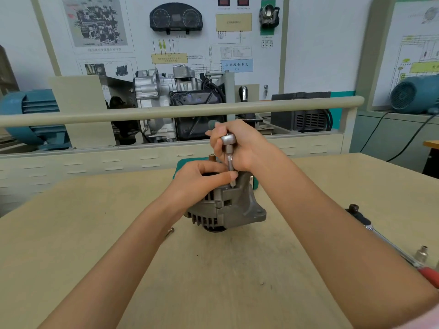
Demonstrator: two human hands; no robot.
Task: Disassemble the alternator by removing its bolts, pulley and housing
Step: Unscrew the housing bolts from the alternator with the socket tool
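A grey cast alternator (234, 207) stands on the beige table (95, 233), with its vented housing facing me. My left hand (199, 179) rests on top of it, thumb and fingers curled around the upper housing and the base of a tool shaft. My right hand (240, 143) grips a small silver ratchet (228, 138) whose extension and socket (231, 169) run straight down into the top of the housing. The bolt under the socket is hidden. A loose bolt (170, 232) lies on the table by my left forearm.
A green tray (187, 161) sits behind the alternator. At the right of the table lie a long ratchet with a red handle (389, 248) and a loose socket (421, 254). A rail (142, 112) and a demo gearbox (166, 100) stand behind the table.
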